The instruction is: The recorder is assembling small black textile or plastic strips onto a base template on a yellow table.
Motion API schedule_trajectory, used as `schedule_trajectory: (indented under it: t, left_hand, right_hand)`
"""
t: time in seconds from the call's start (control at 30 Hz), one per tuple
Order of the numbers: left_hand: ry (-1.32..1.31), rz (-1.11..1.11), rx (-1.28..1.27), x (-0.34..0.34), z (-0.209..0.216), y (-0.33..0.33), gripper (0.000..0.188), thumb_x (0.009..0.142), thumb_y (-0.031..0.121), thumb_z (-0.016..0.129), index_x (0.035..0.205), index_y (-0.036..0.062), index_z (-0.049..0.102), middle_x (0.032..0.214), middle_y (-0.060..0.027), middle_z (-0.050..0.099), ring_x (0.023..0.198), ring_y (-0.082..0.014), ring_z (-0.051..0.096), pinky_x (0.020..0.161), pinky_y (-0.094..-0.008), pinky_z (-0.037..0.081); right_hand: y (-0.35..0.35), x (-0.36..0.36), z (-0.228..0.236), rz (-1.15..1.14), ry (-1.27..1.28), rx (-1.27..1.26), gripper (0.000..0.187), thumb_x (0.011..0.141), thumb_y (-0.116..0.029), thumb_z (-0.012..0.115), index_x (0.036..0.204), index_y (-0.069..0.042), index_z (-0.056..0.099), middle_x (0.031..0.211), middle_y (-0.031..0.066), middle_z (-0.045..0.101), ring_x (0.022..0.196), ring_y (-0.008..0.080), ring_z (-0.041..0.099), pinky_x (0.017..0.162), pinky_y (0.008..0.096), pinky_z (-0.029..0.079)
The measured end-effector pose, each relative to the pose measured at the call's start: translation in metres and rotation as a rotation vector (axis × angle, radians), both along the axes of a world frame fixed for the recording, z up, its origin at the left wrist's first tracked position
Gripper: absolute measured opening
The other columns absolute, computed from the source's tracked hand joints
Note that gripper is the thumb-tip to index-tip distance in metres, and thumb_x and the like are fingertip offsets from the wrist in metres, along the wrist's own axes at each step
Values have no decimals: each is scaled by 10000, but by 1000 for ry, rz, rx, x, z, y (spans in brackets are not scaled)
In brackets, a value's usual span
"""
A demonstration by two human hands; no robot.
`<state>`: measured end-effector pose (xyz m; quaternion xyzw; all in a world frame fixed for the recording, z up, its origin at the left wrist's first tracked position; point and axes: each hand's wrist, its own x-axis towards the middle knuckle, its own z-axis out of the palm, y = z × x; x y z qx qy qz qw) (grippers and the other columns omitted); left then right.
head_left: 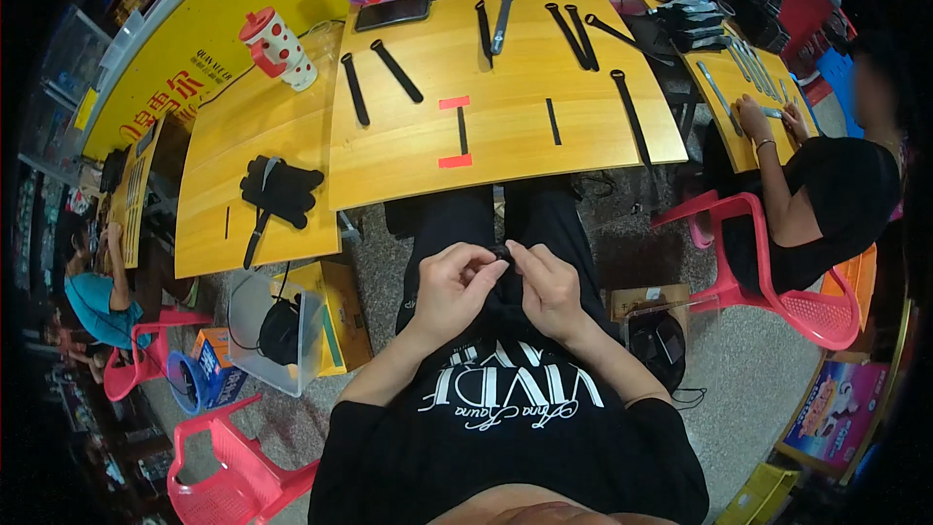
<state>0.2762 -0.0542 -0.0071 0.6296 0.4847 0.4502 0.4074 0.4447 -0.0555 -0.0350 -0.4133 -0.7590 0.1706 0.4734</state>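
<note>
As 2 pinches meet, 1 small black piece [501,253] barely shows

The bare left hand [453,289] and bare right hand [548,294] each grip it, thumb against forefinger, above black cloth trousers [447,222], short of the yellow wooden tabletop [398,165]. A slackened pinch could lose it against that dark cloth. Both hands hide its shape and material.

Small hand-work workshop, it seems — wooden tables [389,160], black straps [632,117] laid out in loose row, red tape marks [455,161] on one tabletop. Other workers [841,190] sit at similar tables; pink plastic chairs [228,496] stand around. On speckled floor [292,428] — yellow box [347,316], blue basket [183,389], clear plastic bin [308,350].
</note>
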Motion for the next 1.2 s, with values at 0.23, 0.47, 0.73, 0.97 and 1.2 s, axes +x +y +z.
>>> schedule_trajectory:
  t: [0.23, 0.47, 0.73, 0.97, 1.2]
  left_hand:
    - [-186, -42, -247, -1, -15, 1, 111, 854, 58, 690, 848, -49, 660, 711, -52, 654, 597, -74, 609, 515, -195, 477]
    - [-280, -64, -400, 1, -18, 0, 97, 880, 53, 631, 904, -34, 666, 725, -41, 660, 586, -66, 609, 461, -189, 467]
    - [-323, -89, -429, 3, -31, 3, 132, 876, 32, 557, 944, -31, 651, 756, -49, 657, 593, -81, 619, 464, -196, 476]
    - [-320, -93, -423, 6, -37, 5, 115, 886, 24, 546, 939, -24, 636, 734, -47, 637, 566, -73, 589, 468, -192, 454]
    - [-287, -195, -339, 4, -40, 4, 112, 871, 34, 539, 922, -5, 630, 719, -11, 602, 558, -54, 562, 454, -192, 417]
  right_hand:
    - [-5, 1, -8, 37, -61, 13, 389, 720, 78, 576, 1107, 61, 615, 736, 137, 527, 617, 288, 570, 527, 367, 459]
    - [-7, 0, -8, 48, -125, 31, 414, 691, 68, 582, 1103, 65, 615, 748, 132, 537, 627, 282, 578, 529, 363, 468]
    - [-6, 0, -11, 51, 32, -155, 305, 748, 84, 548, 1042, 51, 617, 760, 141, 566, 658, 254, 607, 563, 324, 489]
    - [0, 2, -17, 100, 459, -643, 85, 858, -4, 603, 940, 17, 615, 721, 95, 608, 587, 183, 592, 558, 286, 471]
    - [6, -1, -12, 9, 83, -279, 115, 860, -38, 635, 776, -14, 560, 697, 165, 561, 586, 341, 582, 500, 383, 434]
